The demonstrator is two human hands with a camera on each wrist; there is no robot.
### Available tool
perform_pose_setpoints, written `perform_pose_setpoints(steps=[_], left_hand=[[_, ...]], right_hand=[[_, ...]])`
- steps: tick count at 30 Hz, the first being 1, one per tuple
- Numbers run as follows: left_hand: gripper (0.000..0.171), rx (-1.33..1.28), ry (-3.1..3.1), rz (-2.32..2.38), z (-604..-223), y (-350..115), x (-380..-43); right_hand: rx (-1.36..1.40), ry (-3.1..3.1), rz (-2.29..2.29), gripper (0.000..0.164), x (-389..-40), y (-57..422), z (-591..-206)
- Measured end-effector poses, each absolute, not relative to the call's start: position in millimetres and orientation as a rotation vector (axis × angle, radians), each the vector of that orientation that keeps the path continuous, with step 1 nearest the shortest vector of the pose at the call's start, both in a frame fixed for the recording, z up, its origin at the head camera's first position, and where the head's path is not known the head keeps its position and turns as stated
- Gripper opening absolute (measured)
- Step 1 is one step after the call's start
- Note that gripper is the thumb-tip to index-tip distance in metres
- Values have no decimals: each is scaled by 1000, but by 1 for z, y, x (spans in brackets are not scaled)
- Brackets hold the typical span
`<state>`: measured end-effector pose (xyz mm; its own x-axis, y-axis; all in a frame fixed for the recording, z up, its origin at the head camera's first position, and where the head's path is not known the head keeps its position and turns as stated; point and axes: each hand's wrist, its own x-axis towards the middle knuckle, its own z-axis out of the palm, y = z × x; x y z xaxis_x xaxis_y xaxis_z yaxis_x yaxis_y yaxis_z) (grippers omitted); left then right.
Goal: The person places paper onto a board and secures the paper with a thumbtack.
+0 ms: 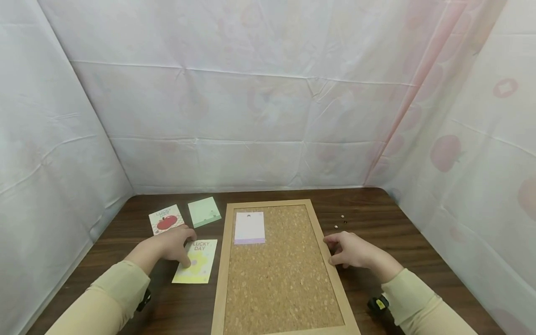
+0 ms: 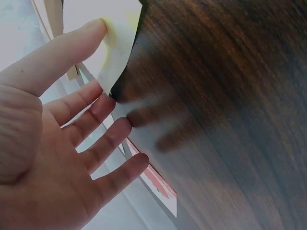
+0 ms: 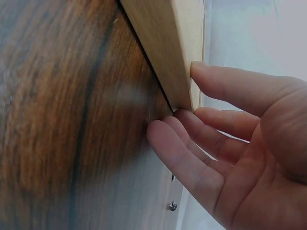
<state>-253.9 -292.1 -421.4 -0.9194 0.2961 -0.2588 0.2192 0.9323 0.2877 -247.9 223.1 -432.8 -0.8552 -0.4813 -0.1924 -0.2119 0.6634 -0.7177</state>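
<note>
My left hand (image 1: 173, 244) pinches a yellow-and-white "LUCKY DAY" note card (image 1: 202, 267) lying left of the corkboard (image 1: 284, 284). In the left wrist view its thumb lies on the card's face, the forefinger touches the edge, and the paper bows up off the table. Against the right side of the board's wooden frame (image 1: 320, 230) rests my right hand (image 1: 351, 249), fingers loosely bent. The right wrist view has the thumb on the frame's face and fingertips along its side. A white note with a purple strip (image 1: 250, 230) sits on the cork's upper left, a small pin (image 1: 249, 215) at its top.
A card with a red apple (image 1: 165, 219) and a green note (image 1: 204, 211) lie at the back left of the dark wood table (image 1: 368, 204). Several small pins (image 1: 336, 227) are scattered right of the board. White cloth walls (image 1: 251, 102) stand behind and at both sides.
</note>
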Motion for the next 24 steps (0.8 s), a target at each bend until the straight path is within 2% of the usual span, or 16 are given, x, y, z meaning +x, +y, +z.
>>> perform_pose_setpoints(steps=[18, 24], left_hand=[[83, 364, 2806, 440, -425, -294, -248], [66, 366, 2798, 400, -425, -294, -248]], right_hand=[[-542, 2524, -1029, 62, -247, 224, -433], [-559, 2522, -1032, 62, -247, 223, -435]])
